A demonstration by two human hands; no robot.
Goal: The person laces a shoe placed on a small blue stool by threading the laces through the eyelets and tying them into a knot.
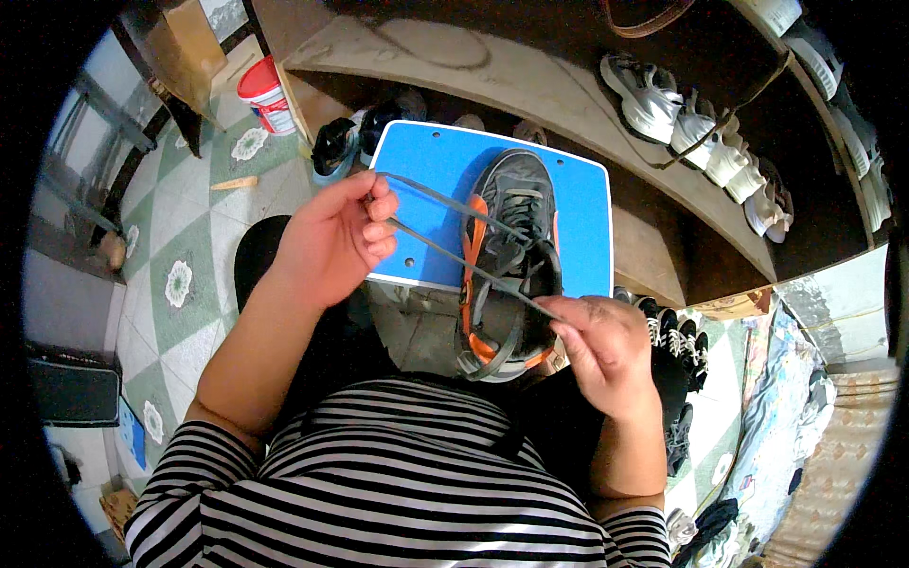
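Observation:
A black sneaker with orange trim (522, 206) lies on a small blue board with a white edge (419, 156), its toe pointing away and its heel reaching past the near edge. My left hand (348, 231), to the left of the shoe, has its fingers curled around a grey shoelace (454, 204), which runs from the shoe's eyelets to the fingers. A stretch of lace runs taut from there across the shoe opening to my right hand (600, 344). Thumb and forefinger of that hand pinch the lace beside the heel.
Beyond the board stands a wooden shoe rack (454, 57) with white and silver sneakers (650, 103). A white bucket with a red lid (266, 92) is at the upper left on the tiled floor. More black shoes (671, 330) stand at the right, near a patterned cloth (781, 397).

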